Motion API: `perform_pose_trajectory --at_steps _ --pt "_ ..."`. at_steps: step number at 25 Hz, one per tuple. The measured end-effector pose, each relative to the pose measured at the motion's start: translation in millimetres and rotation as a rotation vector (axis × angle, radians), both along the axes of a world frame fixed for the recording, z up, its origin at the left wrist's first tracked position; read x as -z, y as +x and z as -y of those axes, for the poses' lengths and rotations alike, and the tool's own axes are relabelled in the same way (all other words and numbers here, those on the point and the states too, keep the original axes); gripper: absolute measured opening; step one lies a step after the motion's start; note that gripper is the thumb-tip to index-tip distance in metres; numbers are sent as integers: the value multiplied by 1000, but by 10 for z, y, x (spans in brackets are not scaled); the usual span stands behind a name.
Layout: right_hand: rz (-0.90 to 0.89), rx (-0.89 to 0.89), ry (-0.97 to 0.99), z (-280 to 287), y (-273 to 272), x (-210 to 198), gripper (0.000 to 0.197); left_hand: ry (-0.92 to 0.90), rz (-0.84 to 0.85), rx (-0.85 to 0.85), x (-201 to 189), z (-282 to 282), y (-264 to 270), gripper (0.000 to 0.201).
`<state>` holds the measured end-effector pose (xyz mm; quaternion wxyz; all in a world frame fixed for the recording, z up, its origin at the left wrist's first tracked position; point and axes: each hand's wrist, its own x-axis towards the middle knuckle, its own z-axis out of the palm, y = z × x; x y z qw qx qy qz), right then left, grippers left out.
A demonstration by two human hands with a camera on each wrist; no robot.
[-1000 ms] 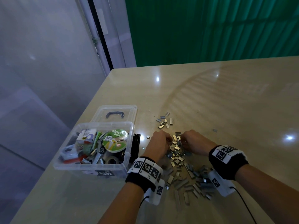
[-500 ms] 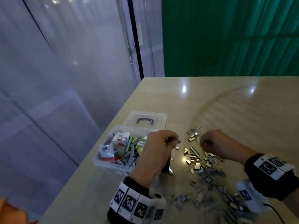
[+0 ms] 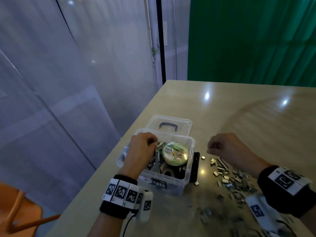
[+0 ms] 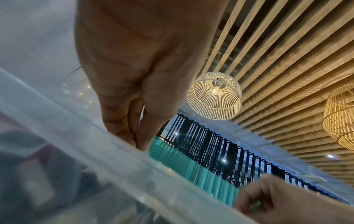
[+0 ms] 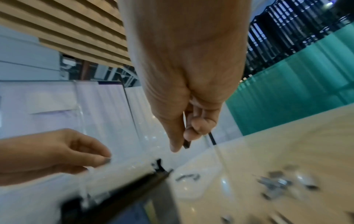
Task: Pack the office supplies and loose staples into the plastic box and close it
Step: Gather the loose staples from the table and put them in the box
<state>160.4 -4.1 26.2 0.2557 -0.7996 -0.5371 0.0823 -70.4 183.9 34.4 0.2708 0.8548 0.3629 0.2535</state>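
— What did the head view show?
— The left hand (image 3: 142, 152) hung over the open clear plastic box (image 3: 187, 176) on the beige tabletop (image 3: 239, 120), fingertips pinching silver staple strips (image 3: 239, 181) like those scattered right of the box.
— And the wrist views?
— The right hand (image 5: 188, 106) curled round a dark staple strip (image 5: 186, 144); the left's fingertips (image 4: 134, 133) were pressed together above the rim.

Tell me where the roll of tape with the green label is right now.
In the head view the roll of tape lies inside the plastic box, on its right side, just right of the left hand.
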Motion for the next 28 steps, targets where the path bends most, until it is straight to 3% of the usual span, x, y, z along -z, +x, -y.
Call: perform_pose_trajectory --at_steps 3,5,8,12,18,21,28 --pt "-94 -110 159 -452 -361 -342 9 7 -28 15 -18 -88 108 12" --pt "-149 -176 162 -754 -550 -459 7 8 -78 29 -8 -135 177 13" --pt "-52 -214 102 -1120 -707 -417 10 2 -150 20 10 -183 213 23" --pt "66 -229 3 -1279 -757 -303 18 1 -105 -14 -85 -243 126 27" --pt "-26 -147 19 -1022 -571 -519 9 13 -28 46 -326 -108 62 21" --pt "-89 -140 63 -740 -432 -646 9 33 -9 117 -416 89 256 13" --pt "-159 -86 90 11 -69 -713 5 43 4 279 -445 691 855 16"
